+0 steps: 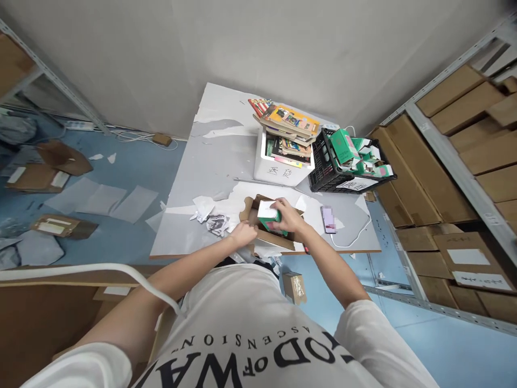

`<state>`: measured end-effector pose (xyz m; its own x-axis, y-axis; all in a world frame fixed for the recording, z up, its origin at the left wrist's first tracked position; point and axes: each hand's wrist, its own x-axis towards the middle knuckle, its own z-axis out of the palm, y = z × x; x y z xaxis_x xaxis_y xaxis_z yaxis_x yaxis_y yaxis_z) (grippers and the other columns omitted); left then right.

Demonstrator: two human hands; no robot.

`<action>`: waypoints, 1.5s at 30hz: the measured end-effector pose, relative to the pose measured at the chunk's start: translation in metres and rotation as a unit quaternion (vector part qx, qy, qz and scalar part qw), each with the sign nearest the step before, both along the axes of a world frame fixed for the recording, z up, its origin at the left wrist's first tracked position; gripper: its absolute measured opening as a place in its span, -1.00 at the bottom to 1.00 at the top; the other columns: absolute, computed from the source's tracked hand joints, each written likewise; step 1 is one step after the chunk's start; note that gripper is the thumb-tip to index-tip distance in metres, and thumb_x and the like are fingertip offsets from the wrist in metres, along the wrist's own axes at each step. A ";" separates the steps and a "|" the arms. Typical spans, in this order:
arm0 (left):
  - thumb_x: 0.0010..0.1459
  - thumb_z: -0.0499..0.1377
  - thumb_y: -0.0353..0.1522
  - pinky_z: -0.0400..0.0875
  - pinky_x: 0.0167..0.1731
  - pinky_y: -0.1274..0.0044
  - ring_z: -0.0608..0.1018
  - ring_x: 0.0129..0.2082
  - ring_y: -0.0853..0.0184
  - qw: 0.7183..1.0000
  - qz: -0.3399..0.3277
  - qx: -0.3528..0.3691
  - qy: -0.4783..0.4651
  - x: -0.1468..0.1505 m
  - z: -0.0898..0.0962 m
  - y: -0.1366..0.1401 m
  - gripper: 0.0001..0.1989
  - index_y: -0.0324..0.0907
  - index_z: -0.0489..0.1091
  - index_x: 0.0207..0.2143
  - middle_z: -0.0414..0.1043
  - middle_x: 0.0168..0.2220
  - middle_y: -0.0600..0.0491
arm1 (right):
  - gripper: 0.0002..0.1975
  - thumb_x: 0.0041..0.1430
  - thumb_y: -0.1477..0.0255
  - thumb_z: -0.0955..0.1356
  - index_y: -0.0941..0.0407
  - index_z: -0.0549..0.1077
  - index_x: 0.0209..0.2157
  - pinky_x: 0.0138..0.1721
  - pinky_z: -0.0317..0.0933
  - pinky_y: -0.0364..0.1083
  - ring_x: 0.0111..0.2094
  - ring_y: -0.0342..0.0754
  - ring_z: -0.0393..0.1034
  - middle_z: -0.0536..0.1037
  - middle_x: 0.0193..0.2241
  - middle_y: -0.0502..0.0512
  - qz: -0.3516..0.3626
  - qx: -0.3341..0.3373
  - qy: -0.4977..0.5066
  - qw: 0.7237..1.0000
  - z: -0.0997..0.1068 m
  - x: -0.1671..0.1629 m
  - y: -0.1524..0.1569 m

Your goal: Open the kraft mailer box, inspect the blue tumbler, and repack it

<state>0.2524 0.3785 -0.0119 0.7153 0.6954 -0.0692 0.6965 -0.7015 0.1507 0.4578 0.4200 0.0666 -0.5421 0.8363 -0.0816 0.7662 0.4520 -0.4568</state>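
Two hands at the table's (210,161) near edge: your right hand (287,215) grips a green box (269,214) over the carton (270,235); your left hand (244,234), fingers curled, holds the carton's left flap.

Far table (218,140): bare grey top, open passage.
Left of box (262,229): paper scraps (210,215) lie low, just beside it.
Behind box: white bin (278,167) stacked with books (288,126), black crate (347,167) touching its right side; together they wall off the back.
Right of box: phone (328,219) and white cable (359,231) lie flat.
Near edge: both forearms crowd it.
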 end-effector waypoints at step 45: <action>-0.17 0.38 -0.23 0.38 -0.04 0.28 0.46 0.00 0.10 0.897 0.216 -0.148 -0.356 0.058 -0.036 -0.006 -0.29 -0.16 0.18 0.02 0.36 0.00 -0.11 | -0.39 0.10 0.30 0.39 0.13 0.24 0.17 0.24 -0.16 0.32 0.11 0.17 0.21 0.37 0.07 0.27 -0.005 0.043 0.021 0.999 -0.041 0.039 -0.051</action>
<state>0.3103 0.3725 -0.0477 0.3200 0.9447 0.0713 0.5472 -0.2457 0.8001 0.4969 0.3692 0.0255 -0.5350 0.8447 0.0129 0.7519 0.4831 -0.4486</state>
